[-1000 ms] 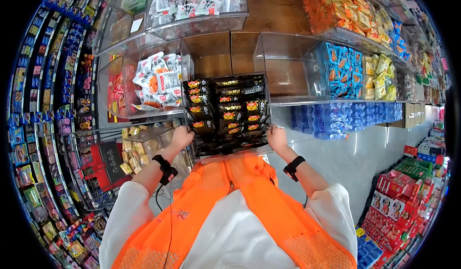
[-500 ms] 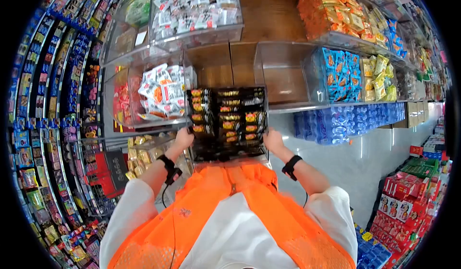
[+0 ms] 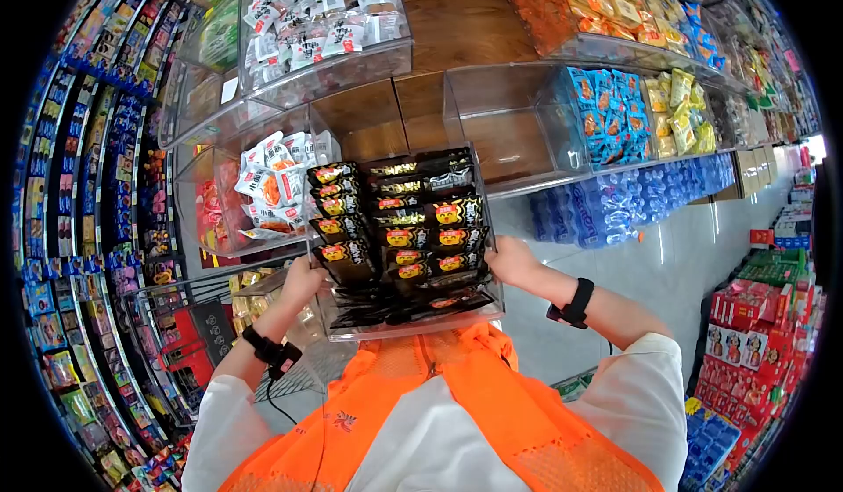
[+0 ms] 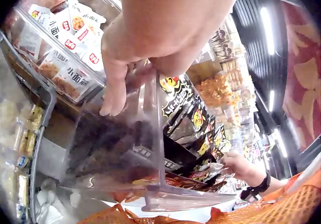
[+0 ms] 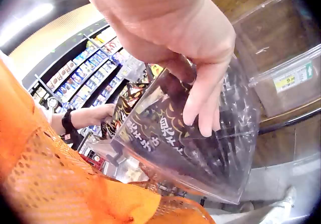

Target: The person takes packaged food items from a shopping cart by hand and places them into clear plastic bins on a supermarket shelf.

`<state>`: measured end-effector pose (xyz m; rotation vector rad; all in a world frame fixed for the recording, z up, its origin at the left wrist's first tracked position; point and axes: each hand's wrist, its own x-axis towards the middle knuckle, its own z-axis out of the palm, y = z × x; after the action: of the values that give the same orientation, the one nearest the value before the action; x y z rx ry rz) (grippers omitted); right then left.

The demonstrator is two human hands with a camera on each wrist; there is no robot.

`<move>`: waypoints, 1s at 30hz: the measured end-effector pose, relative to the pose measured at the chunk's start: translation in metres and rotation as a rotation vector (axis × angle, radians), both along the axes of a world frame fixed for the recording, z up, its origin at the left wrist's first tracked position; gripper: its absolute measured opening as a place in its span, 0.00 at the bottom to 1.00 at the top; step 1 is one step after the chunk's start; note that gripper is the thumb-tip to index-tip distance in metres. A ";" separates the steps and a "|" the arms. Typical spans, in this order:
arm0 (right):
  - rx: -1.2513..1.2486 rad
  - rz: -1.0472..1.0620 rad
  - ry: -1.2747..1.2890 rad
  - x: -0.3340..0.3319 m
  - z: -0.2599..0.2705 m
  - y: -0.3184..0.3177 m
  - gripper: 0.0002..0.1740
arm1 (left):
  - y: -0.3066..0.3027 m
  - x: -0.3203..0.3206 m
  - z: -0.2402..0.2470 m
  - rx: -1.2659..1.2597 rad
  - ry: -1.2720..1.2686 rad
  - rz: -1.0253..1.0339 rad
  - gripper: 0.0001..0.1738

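In the head view a clear plastic bin (image 3: pixel 457 321) full of black snack packets (image 3: pixel 408 237) is held against the front of the orange vest (image 3: pixel 474 360). My left hand (image 3: pixel 303 283) grips its left side wall, and my right hand (image 3: pixel 515 262) grips the right one. From the left wrist, fingers (image 4: pixel 115 91) hook over the wall's upper edge and lie along its outside. The right wrist view has the right hand (image 5: pixel 175 38) bent the same way over the other wall, packets showing through the plastic.
Behind the bin stand shelf bins with white packets (image 3: pixel 285 180), blue packets (image 3: pixel 606 114) and orange packets (image 3: pixel 615 4). A bare clear shelf bin (image 3: pixel 505 132) sits right of a wooden gap (image 3: pixel 360 123). A cart (image 3: pixel 154 303) is at the left; wrapped bottles (image 3: pixel 606 211) stand below the shelf.
The bin has come back toward my body and now tilts slightly, its front edge lower in the head view. Both hands kept their grip. The shelves have shifted left in view.
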<state>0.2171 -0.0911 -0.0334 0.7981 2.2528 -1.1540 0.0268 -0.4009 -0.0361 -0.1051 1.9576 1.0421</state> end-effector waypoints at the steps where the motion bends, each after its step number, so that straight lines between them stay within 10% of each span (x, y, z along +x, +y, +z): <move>1: 0.002 -0.006 -0.004 0.005 0.006 -0.002 0.14 | -0.004 0.003 0.006 0.049 0.017 0.000 0.11; 18: -0.058 -0.077 0.100 0.020 0.132 0.028 0.14 | 0.023 -0.003 0.140 0.078 0.202 -0.083 0.12; 30: -0.091 -0.082 -0.017 0.006 0.159 0.212 0.09 | 0.206 -0.004 0.124 0.074 0.064 -0.074 0.12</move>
<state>0.2234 0.1205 0.1254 0.8672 2.1547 -1.2727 0.0230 -0.1950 0.0875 0.0414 1.9624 1.0792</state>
